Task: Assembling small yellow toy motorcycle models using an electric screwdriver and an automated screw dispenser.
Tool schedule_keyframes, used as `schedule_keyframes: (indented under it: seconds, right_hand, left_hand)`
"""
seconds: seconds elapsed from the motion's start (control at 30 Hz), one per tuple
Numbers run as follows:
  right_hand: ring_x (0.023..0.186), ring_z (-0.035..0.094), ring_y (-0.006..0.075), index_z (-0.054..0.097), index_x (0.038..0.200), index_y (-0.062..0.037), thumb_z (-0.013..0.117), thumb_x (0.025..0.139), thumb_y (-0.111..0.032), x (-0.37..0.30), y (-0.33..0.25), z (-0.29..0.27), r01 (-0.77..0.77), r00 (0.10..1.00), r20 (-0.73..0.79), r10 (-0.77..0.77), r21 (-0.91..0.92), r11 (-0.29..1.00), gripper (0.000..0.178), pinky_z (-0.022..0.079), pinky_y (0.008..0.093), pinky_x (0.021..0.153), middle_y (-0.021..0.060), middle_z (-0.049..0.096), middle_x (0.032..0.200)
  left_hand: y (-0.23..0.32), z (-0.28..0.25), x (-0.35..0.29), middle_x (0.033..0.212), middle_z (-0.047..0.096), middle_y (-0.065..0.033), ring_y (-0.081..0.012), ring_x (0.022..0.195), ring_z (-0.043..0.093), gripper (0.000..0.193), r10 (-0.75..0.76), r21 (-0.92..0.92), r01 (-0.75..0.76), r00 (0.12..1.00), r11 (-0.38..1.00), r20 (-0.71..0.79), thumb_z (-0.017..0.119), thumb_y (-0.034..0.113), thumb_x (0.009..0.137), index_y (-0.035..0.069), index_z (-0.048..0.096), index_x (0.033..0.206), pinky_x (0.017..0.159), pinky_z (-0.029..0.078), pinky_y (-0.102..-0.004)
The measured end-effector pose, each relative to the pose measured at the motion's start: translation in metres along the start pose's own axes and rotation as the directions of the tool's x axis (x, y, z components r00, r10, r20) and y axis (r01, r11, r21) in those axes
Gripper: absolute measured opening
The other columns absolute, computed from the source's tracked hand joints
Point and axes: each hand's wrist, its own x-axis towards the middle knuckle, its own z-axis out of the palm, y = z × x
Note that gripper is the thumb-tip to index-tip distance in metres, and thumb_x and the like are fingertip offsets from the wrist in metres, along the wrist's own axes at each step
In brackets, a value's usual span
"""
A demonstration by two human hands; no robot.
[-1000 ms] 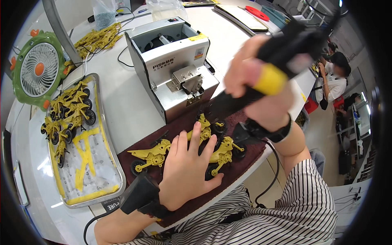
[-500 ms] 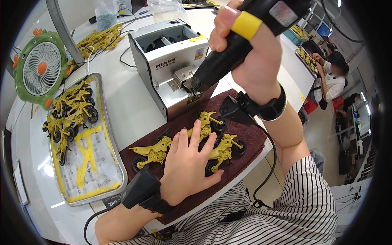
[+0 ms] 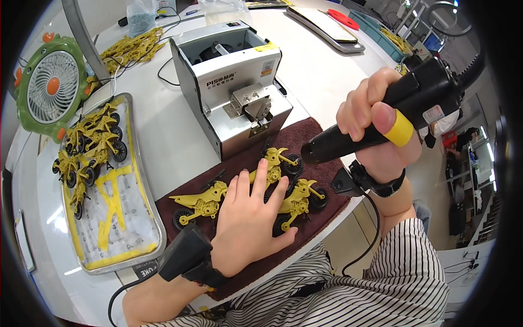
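Note:
My left hand (image 3: pixel 248 223) lies flat with fingers spread over several yellow toy motorcycles with black wheels. One motorcycle (image 3: pixel 201 203) pokes out left of it, another (image 3: pixel 298 201) to its right, and a third (image 3: pixel 275 170) shows beyond the fingertips. They rest on a dark red cloth (image 3: pixel 308 136). My right hand (image 3: pixel 389 155) is wrapped round a black electric screwdriver (image 3: pixel 422 95) with a yellow band. Its nose points left, just above and right of the motorcycles. Behind the cloth stands a metal screw feeder (image 3: pixel 239 90), apart from the screwdriver.
At left, a metal tray (image 3: pixel 159 231) carries several finished-looking yellow motorcycles. A green fan (image 3: pixel 52 84) and a pile of yellow parts (image 3: pixel 131 52) stand beyond it. A teal bin (image 3: pixel 381 38) and a red ring (image 3: pixel 344 19) are at the far right. Cables run from both wrist devices.
My right hand has drawn the screwdriver away from the screw feeder's outlet, rightward and down beside the motorcycles. My left hand has stayed on the motorcycles.

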Motion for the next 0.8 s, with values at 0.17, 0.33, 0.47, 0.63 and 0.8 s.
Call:
schedule_keyframes:
  seconds: [0.17,0.33,0.47,0.63,0.8]
  right_hand:
    - [0.049,0.050,0.0133,0.049,0.080,0.0011,0.061,0.075,-0.004,-0.005,0.008,-0.007,-0.005,1.000,-0.027,0.006,0.038,0.999,0.014,0.042,0.0243,0.050,0.0084,0.052,0.059]
    - [0.049,0.050,0.0132,0.049,0.080,0.0009,0.062,0.075,-0.004,-0.011,0.016,-0.010,-0.058,0.997,-0.060,0.058,-0.001,0.998,0.015,0.043,0.0244,0.051,0.0086,0.053,0.061]
    - [0.050,0.051,0.0131,0.049,0.081,0.0006,0.062,0.074,-0.003,-0.011,0.019,-0.011,-0.058,0.997,-0.050,0.058,0.001,0.998,0.015,0.043,0.0247,0.051,0.0088,0.054,0.063]
    - [0.050,0.051,0.0133,0.048,0.084,0.0007,0.062,0.075,-0.003,-0.012,0.021,-0.011,-0.061,0.997,-0.048,0.061,0.008,0.998,0.017,0.044,0.0252,0.051,0.0084,0.053,0.063]
    - [0.052,0.052,0.0133,0.048,0.085,0.0006,0.063,0.075,-0.004,-0.011,0.023,-0.009,-0.044,0.997,-0.057,0.047,0.041,0.998,0.019,0.044,0.0250,0.052,0.0077,0.053,0.063]
  left_hand:
    - [0.003,-0.003,-0.002,0.131,0.038,-0.0267,-0.0455,0.107,0.045,0.071,-0.007,0.021,0.007,1.000,1.000,0.004,0.069,0.045,0.064,0.010,0.052,0.123,0.092,0.038,-0.0486]
    - [0.002,0.000,-0.001,0.131,0.038,-0.0266,-0.0451,0.106,0.046,0.071,0.004,0.002,-0.004,1.000,1.000,0.005,0.069,0.045,0.063,0.010,0.052,0.123,0.091,0.039,-0.0481]
    - [0.002,-0.002,0.000,0.131,0.038,-0.0265,-0.0450,0.106,0.046,0.071,-0.004,0.015,0.004,1.000,1.000,0.010,0.070,0.045,0.063,0.010,0.053,0.123,0.091,0.039,-0.0478]
    - [0.003,-0.003,0.001,0.131,0.039,-0.0259,-0.0446,0.106,0.046,0.072,-0.004,0.012,0.004,1.000,1.000,0.013,0.070,0.045,0.062,0.010,0.053,0.122,0.090,0.040,-0.0476]
    - [0.001,-0.002,0.000,0.131,0.040,-0.0255,-0.0445,0.105,0.046,0.072,-0.017,0.020,0.017,1.000,1.000,0.007,0.070,0.044,0.061,0.009,0.054,0.121,0.090,0.040,-0.0474]
